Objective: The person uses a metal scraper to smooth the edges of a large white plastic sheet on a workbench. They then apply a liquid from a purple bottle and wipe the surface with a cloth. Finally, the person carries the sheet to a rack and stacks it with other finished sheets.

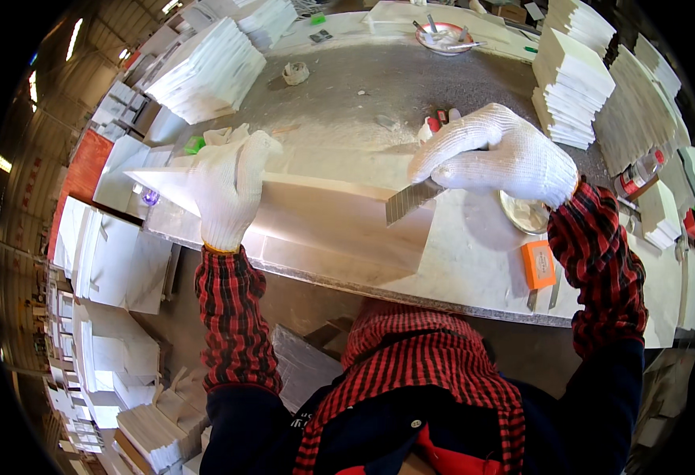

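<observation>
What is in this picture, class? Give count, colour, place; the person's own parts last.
panel: 1, white, in left hand
metal scraper: 1, grey, in right hand
workbench: 1, grey, centre
paste bowl: 1, white inside, by right wrist
red-rimmed bowl: 1, white, back
round pot: 1, off-white, back left
box: 1, orange, near right
bottle: 1, clear, far right
slab stacks: several, white, both sides
ceiling lights: several, white, upper left
apron: 1, red-black checked, bottom centre
sleeves: 2, red-black checked, forearms
left hand: 1, white-gloved, on panel
right hand: 1, white-gloved, gripping scraper
</observation>
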A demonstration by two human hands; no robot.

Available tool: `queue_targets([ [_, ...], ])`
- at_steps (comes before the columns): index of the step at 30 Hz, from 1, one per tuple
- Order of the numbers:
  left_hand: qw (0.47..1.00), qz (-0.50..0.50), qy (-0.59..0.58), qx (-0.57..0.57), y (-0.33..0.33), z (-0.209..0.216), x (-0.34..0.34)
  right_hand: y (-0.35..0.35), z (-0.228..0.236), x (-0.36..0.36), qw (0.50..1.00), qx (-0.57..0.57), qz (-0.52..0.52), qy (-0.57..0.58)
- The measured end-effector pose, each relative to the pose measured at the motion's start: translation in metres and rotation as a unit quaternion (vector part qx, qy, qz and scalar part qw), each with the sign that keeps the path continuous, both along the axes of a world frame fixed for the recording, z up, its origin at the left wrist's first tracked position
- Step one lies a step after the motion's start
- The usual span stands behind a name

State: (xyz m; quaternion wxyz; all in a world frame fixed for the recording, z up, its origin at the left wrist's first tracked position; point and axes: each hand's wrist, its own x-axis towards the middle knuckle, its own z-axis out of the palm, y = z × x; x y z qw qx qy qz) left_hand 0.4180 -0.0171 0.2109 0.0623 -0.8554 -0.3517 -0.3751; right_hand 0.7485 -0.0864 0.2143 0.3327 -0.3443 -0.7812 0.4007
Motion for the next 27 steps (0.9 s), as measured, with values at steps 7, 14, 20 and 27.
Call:
queue_targets([
  [7,0.999,0.010,0.020,0.028,0.008,-0.006,-0.004,0.006,0.016,-0.017,0.999,-0.027,-0.006,-0.037],
  [14,0.999,0.035,0.033,0.016,0.003,-0.008,-0.007,0.004,0.005,0.005,1.000,-0.006,-0.002,-0.005],
  [20,1.000,0.020,0.006,0.004,0.004,-0.007,-0.003,0.008,0.004,-0.005,0.998,0.017,0.045,0.031],
  [27,1.000,0.028,0.008,0.005,0.010,-0.010,-0.004,-0.002,-0.001,0.026,0.996,-0.060,0.034,0.057],
])
